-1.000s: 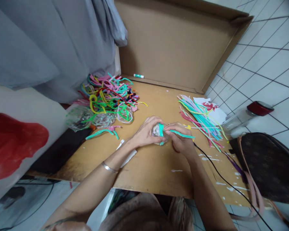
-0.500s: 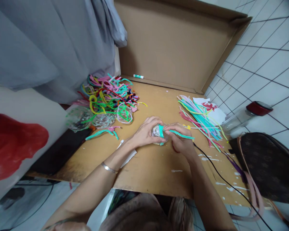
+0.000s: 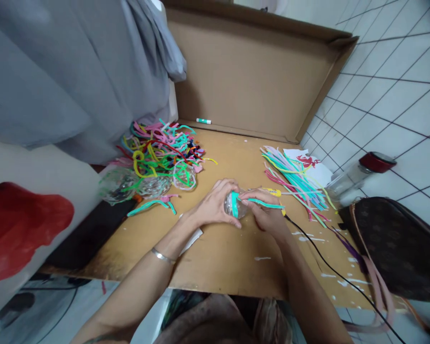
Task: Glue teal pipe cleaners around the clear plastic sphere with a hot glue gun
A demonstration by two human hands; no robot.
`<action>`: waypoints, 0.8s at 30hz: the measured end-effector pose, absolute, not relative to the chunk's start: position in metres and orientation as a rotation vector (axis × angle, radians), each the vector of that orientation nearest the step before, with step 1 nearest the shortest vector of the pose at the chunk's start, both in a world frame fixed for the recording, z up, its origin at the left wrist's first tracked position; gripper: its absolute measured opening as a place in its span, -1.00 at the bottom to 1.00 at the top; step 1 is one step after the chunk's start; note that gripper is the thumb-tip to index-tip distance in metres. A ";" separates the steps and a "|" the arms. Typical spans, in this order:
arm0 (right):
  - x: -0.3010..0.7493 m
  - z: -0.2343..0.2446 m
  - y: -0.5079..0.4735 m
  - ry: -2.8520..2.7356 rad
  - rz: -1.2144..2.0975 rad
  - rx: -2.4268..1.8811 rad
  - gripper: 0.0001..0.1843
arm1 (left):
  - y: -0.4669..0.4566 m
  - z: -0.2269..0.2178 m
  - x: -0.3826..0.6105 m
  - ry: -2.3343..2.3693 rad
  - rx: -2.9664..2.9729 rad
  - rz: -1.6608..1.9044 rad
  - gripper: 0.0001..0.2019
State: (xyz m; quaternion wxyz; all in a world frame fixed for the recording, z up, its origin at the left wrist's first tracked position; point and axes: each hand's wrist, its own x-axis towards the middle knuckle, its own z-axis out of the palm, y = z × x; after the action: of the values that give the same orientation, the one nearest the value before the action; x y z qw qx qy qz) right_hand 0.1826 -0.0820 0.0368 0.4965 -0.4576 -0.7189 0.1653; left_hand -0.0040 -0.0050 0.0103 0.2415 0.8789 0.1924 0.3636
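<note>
The cardboard bench (image 3: 218, 258) carries everything, and I give all places from the clear plastic ball (image 3: 228, 206) near its middle. Far to the right of the ball lies a brown bag (image 3: 397, 248). To the left of the ball and behind it is a tangled pile of pipe cleaners (image 3: 157, 148) in many colours. To the right and behind lies a bundle of straight pipe cleaners (image 3: 297, 177), with a jar with a red lid (image 3: 358, 177) beyond it.

The left hand (image 3: 213, 209) is closed around the ball from its left side and holds it low at the bench; I cannot tell if the ball rests on it. The right hand (image 3: 268, 217) meets the ball from the right, and its fingertips pinch a teal pipe cleaner (image 3: 265, 204). One end of this pipe cleaner bends over the ball as a band. The free part runs from the ball to the right, with its long axis nearly level, over the right hand, which is the nearer one to it.
</note>
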 end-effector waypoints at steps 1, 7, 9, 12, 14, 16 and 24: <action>0.182 0.036 -0.082 -1.736 0.399 -1.108 -0.87 | -0.005 0.010 -0.004 0.526 2.417 0.986 -0.15; 0.183 0.036 -0.081 -1.778 0.352 -1.091 -0.86 | -0.006 0.008 -0.006 0.496 2.474 0.968 -0.13; 0.183 0.037 -0.081 -1.793 0.340 -1.090 -0.85 | -0.005 0.006 -0.006 0.512 2.481 0.951 -0.12; 0.182 0.039 -0.082 -1.805 0.339 -1.098 -0.85 | -0.004 0.003 -0.008 0.514 2.501 0.942 -0.09; 0.182 0.040 -0.082 -1.808 0.345 -1.098 -0.86 | -0.004 0.003 -0.009 0.495 2.518 0.941 -0.07; 0.183 0.041 -0.082 -1.801 0.346 -1.102 -0.86 | -0.004 0.004 -0.011 0.487 2.530 0.922 -0.05; 0.186 0.034 -0.078 -1.755 0.422 -1.114 -0.87 | -0.005 0.006 -0.009 0.534 2.546 0.905 -0.13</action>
State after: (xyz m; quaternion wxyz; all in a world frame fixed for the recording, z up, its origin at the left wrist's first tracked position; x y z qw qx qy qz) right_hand 0.1855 -0.0784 0.0345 0.4886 -0.4582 -0.7220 0.1735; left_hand -0.0093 -0.0054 0.0064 0.1922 0.9071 0.1902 0.3224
